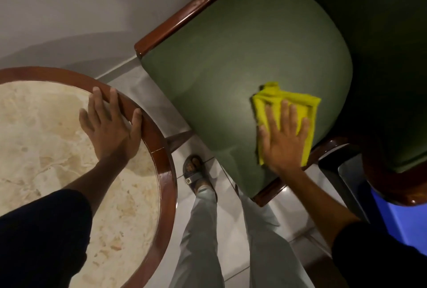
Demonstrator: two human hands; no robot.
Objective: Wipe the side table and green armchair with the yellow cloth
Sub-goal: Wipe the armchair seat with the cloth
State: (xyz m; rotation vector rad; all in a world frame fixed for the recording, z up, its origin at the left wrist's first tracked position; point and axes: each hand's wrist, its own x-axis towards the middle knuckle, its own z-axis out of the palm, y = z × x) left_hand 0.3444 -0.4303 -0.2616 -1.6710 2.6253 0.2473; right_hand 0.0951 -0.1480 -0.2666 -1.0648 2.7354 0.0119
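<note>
Both hands lie flat: left hand (111,126) spread empty on the desk (161,160) rim, right hand (283,140) pressing the cloth (298,103) onto the armchair (231,56) seat's front right. Best to keep the palm flat, sweep overlapping strokes toward the far edge, then do the arms.

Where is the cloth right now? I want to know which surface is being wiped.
In the head view the cloth lies right of centre, flat on the armchair seat near its front edge, pressed under the right hand.
</note>
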